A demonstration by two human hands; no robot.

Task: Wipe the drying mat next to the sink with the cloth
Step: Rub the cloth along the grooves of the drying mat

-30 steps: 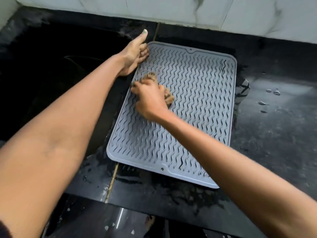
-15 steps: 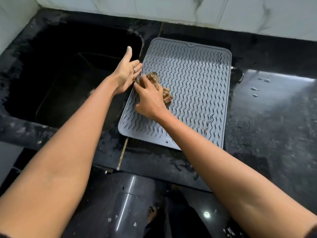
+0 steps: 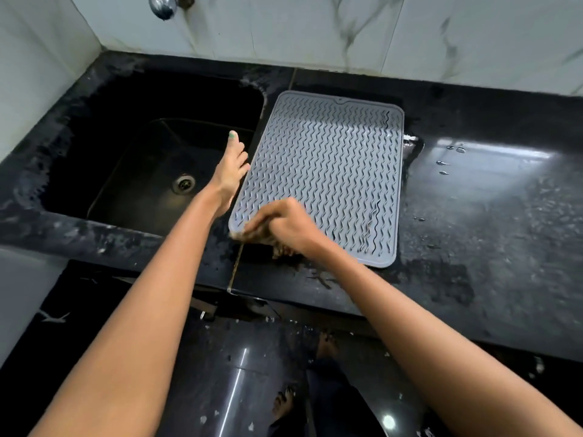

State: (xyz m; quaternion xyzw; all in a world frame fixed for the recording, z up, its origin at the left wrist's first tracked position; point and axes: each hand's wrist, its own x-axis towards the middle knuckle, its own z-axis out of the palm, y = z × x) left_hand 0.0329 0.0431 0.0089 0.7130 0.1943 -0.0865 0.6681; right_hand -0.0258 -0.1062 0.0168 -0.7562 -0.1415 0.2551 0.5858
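Observation:
A grey ribbed drying mat lies on the black counter just right of the sink. My right hand is closed on a brown cloth and presses it onto the mat's near left corner; the cloth hangs over the mat's front edge. Flat against the mat's left edge rests my left hand, fingers extended, holding nothing. Most of the cloth is hidden under my right hand.
The black stone counter is wet, with water drops to the right of the mat. A tap sticks out of the marble wall above the sink. Below the counter edge is a glossy dark floor with feet visible.
My right hand has dragged the cloth from the mat's upper left down to its near left corner. My left hand slid nearer along the left edge. The view pulled back, showing the sink.

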